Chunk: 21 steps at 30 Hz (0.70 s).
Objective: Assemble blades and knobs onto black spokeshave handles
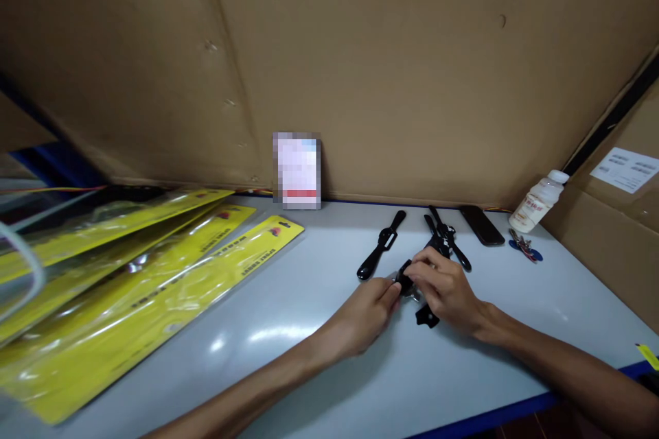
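Observation:
My left hand is closed on a small black spokeshave part, at the right middle of the table. The fingers of my right hand are bent and pinch at the same part; they partly hide its shape. Below them, near my right palm, shows a flat black piece with a notched end, its upper end hidden. A black spokeshave body with two handles lies just beyond my left hand. More black spokeshave bodies lie overlapping behind my right hand.
Yellow spokeshave packages with clear plastic fronts are piled on the left. A phone-like device with a blurred screen leans on the cardboard wall. At the back right are a dark phone, keys and a white bottle.

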Motion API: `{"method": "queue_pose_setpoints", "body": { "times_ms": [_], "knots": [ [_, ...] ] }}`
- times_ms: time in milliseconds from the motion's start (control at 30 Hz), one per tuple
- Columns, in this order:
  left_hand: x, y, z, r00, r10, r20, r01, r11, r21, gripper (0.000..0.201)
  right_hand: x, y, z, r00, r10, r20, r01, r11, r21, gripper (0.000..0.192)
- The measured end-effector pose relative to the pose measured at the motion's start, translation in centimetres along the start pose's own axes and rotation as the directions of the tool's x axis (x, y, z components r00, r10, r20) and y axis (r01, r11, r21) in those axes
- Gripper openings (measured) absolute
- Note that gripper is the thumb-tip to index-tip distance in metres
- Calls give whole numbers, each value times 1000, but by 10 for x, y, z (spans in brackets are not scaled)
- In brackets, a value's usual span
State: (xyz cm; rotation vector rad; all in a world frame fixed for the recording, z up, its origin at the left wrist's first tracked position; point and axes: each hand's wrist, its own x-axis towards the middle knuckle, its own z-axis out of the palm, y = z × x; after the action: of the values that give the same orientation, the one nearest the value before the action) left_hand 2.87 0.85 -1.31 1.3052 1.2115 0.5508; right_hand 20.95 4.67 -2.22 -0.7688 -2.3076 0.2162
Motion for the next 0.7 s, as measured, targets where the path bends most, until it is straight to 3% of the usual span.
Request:
{"method": "queue_pose_setpoints", "body": {
  "times_ms": [67,200,267,500,700],
  "knots": [
    [0,2,-1,999,-35,2,35,999,11,29,0,-1,0,999,-18,-37,19,999,26,23],
    [1,2,-1,999,-34,-10,34,999,9,31,-1,-4,3,980,193,-51,-190,980,65,14],
    [1,1,-1,999,-29,-23,30,999,38,33,-1,-4,6,970,241,-43,-237,968,83,11],
    [2,0,0,999,-32,-19,33,997,68,28,-2,1,5,998,-2,-68,3,1000,23,24],
    [3,-3,-1,1000,-11,-13,11,999,45,30,-2,-3,8,966,252,-51,-249,967,61,10]
  ]
}}
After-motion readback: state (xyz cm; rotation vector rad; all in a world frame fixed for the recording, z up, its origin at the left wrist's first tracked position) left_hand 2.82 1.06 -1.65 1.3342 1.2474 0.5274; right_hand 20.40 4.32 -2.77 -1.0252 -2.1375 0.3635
